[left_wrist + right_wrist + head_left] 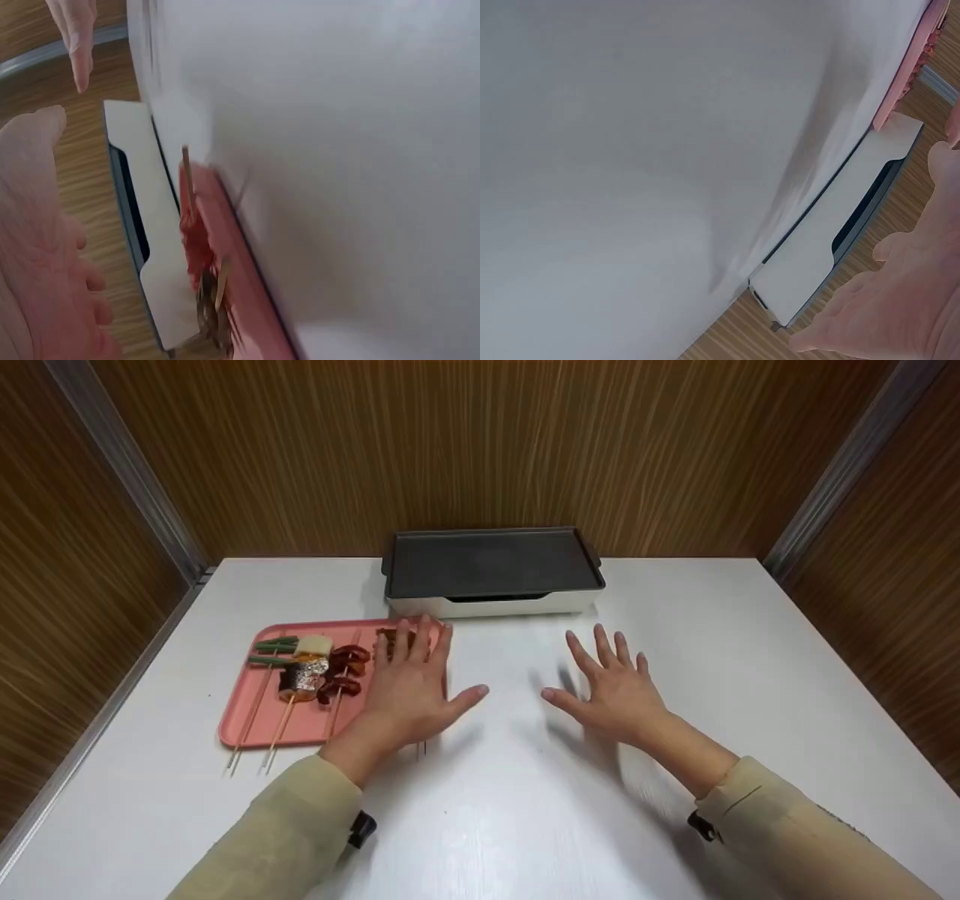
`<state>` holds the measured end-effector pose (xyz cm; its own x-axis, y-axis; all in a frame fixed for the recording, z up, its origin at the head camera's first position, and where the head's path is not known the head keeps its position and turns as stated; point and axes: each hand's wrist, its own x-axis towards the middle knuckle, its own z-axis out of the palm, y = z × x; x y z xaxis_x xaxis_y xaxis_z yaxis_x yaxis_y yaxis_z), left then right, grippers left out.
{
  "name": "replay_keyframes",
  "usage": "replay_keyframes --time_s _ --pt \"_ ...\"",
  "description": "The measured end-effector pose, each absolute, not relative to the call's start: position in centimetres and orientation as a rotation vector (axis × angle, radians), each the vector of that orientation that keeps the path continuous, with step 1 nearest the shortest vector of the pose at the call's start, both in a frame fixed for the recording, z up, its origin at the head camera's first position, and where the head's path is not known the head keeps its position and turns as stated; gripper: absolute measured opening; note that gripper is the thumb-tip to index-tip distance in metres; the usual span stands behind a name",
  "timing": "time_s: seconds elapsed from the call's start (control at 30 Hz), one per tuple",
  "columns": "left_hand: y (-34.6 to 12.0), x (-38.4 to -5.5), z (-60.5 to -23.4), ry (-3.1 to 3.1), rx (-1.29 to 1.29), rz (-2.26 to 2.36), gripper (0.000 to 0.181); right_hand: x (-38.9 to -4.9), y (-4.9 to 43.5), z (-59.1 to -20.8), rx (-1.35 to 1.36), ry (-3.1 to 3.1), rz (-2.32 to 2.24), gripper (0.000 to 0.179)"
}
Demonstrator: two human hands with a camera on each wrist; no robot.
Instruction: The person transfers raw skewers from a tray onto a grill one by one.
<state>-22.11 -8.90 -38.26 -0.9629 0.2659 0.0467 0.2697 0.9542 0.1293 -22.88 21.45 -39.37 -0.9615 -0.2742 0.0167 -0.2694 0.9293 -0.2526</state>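
My left hand hovers palm down over the right side of a pink tray, fingers spread and holding nothing. It hides part of the tray and the skewers there. On the tray's left lie skewers with green pieces, a dark-skinned roll-like piece below a pale piece, and dark red glossy pieces. Brown skewered food shows behind my left fingers. My right hand is held above the white table, right of the tray, its fingers spread and grasping nothing.
A white electric griddle with a flat dark plate stands at the table's back, just behind the tray. Wood-grain panels enclose the back and both sides. Skewer sticks jut over the tray's front edge onto the white table.
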Motion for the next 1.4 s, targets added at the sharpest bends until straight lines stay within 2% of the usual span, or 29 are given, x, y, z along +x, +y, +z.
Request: replay_keyframes --time_s 0.33,0.8,1.1,1.4 --pt "-14.0 -22.0 -37.0 -3.01 -0.426 -0.299 0.106 -23.1 19.3 -39.2 -0.496 3.067 -0.434 0.097" --pt "-24.6 -20.7 -35.7 -2.997 -0.321 -0.34 0.1 -22.2 12.8 -38.5 -0.647 2.922 -0.442 0.096" --pt "-30.5 -19.9 -36.9 -3.017 -0.259 -0.297 0.093 -21.7 10.0 -38.7 -0.753 2.844 -0.377 0.093" --pt "-34.1 -19.1 -38.9 -3.105 -0.255 -0.153 0.092 -21.4 8.2 -39.3 -0.849 2.753 -0.368 0.09"
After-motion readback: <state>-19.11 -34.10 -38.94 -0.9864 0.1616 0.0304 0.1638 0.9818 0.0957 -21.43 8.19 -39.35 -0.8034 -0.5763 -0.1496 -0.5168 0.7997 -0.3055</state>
